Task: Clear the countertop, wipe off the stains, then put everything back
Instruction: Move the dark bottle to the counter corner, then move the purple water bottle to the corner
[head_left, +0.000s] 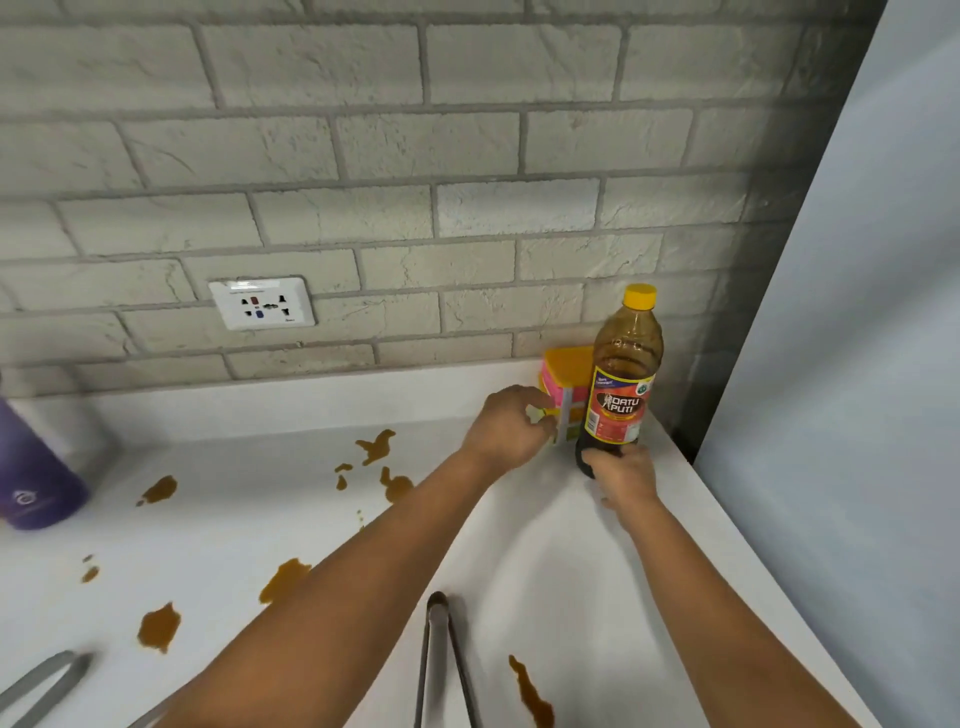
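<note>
On the white countertop (519, 545), right of the frame's centre, the right hand (626, 475) gripped the base of the soy sauce bottle (621, 384), fingers curled round its dark lower part. The bottle stood upright with a yellow cap and a red and yellow label (it read "Datu Puti"). Just to its left, the left hand (506, 428) pinched the pack of sponges (563, 397), thumb and fingers closed on its near edge. The pack, pink and orange, stood against the grey brick wall (415, 156) and touched the bottle's side.

Brown stains (387, 462) were spattered over the counter across the centre and lower left, with one more streak at the bottom right of centre. A purple bottle (31, 478) sat at the left edge. Metal tongs (441, 660) lay at the bottom centre, between the two forearms, and a second grey utensil (41, 686) showed in the lower left corner. A white wall socket (262, 310) was set in the bricks, left of centre.
</note>
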